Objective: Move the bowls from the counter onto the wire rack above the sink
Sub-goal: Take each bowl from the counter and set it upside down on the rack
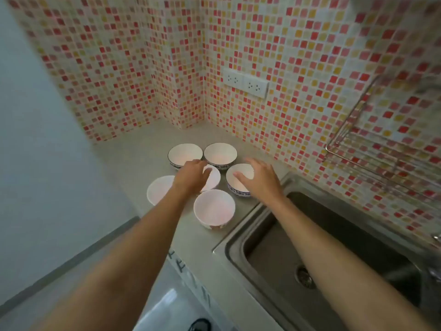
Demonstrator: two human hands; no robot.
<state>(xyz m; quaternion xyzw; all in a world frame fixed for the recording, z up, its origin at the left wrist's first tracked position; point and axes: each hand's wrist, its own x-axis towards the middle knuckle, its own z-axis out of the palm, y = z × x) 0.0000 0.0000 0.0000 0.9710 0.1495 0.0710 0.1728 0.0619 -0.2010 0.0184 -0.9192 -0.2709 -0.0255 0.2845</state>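
Observation:
Several white bowls stand upright in a cluster on the beige counter [143, 154]. Two sit at the back: one [185, 152] on the left and one [220, 152] on the right. A middle bowl [213, 179] is partly covered by my left hand [191, 175], whose fingers curl at its rim. My right hand [259, 177] hovers, fingers spread, over the bowl with a blue pattern [237, 185]. A bowl [158, 189] lies under my left forearm, and the nearest bowl [214, 209] stands in front. The wire rack [372, 139] hangs on the tiled wall at the right.
A steel sink [322, 254] with a drain is set into the counter below the rack. A double wall socket [245, 85] sits on the mosaic tiles behind the bowls. The counter's front edge runs diagonally at the lower left, with floor beyond.

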